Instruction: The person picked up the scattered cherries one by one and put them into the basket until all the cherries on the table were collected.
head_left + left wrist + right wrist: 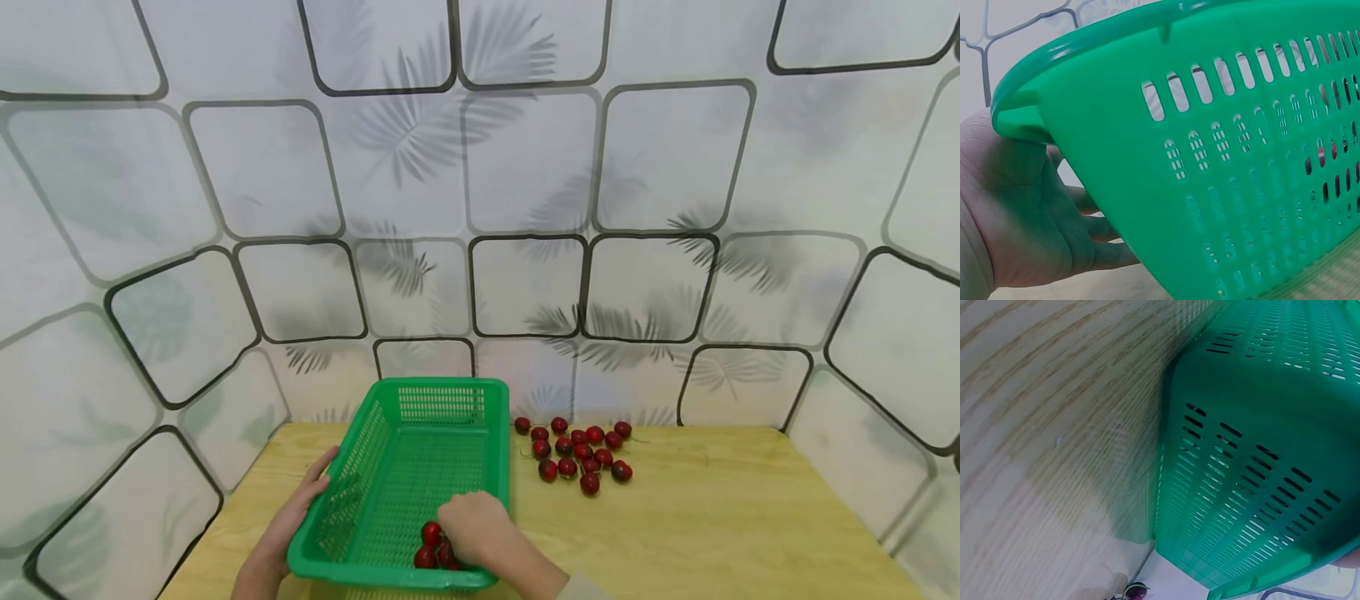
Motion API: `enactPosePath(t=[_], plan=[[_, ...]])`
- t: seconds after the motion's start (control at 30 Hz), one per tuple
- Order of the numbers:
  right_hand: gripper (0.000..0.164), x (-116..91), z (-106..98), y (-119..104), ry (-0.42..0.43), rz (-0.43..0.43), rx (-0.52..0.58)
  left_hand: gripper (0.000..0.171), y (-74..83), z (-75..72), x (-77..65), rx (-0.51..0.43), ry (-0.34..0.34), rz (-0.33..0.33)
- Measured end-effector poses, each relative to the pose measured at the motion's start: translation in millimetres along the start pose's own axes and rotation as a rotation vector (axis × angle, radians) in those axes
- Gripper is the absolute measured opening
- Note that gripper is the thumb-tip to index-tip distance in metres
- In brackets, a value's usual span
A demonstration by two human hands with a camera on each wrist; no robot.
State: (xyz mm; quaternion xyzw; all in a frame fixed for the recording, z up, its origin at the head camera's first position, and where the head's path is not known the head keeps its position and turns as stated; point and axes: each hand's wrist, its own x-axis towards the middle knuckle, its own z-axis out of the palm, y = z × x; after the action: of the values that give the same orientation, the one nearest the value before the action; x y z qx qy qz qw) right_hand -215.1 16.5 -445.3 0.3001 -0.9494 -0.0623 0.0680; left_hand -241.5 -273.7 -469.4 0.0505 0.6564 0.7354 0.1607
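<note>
A green plastic basket (450, 450) with slotted walls stands on the wooden table. My left hand (300, 500) rests along its left side. In the left wrist view, the left palm (1022, 206) faces the outer wall below the rim, fingers fairly straight against it. Over the near right part of the basket is my right hand (476, 525), back of the hand up, knuckles bent. Dark red cherries (425, 557) lie in the near end, right beside that hand. Its fingertips are hidden, so I cannot tell whether they hold cherries. The right wrist view shows mostly the basket's outer wall (1260, 456).
Several more cherries (589, 483), some with stems, lie loose on the table (712, 517) to the right of the basket, toward the back edge. Patterned white fabric walls (525, 167) enclose the table at the back and both sides.
</note>
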Motion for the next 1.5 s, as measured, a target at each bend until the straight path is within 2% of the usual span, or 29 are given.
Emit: enactPosePath(t=[0.23,0.47,0.7,0.87,1.07,1.5], plan=[[0.020,-2.7,0.3,-4.9,-0.008,0.005,-0.007,0.065,-0.7,-1.1,-4.8,0.026,0.007,-0.018],[0.020,-2.3,0.1,-4.5,-0.015,0.002,-0.019,0.066,-0.6,-1.2,-5.5,0.000,-0.059,0.003],[0.022,-2.6,-0.6,-2.2,0.008,-0.004,-0.011,0.066,0.4,-0.3,-3.1,-0.011,-0.028,-0.010],[0.022,-2.3,-1.3,-1.9,0.018,0.001,-0.004,0.065,-0.2,-0.5,-3.2,-0.015,-0.032,-0.006],[0.023,-1.1,-1.4,0.0,0.023,0.018,0.040,0.064,-0.7,0.6,-1.2,-0.016,-0.005,-0.005],[0.021,1.3,0.1,1.9,0.034,0.046,0.108,0.063,1.4,-1.5,0.7,-0.009,-0.021,0.000]])
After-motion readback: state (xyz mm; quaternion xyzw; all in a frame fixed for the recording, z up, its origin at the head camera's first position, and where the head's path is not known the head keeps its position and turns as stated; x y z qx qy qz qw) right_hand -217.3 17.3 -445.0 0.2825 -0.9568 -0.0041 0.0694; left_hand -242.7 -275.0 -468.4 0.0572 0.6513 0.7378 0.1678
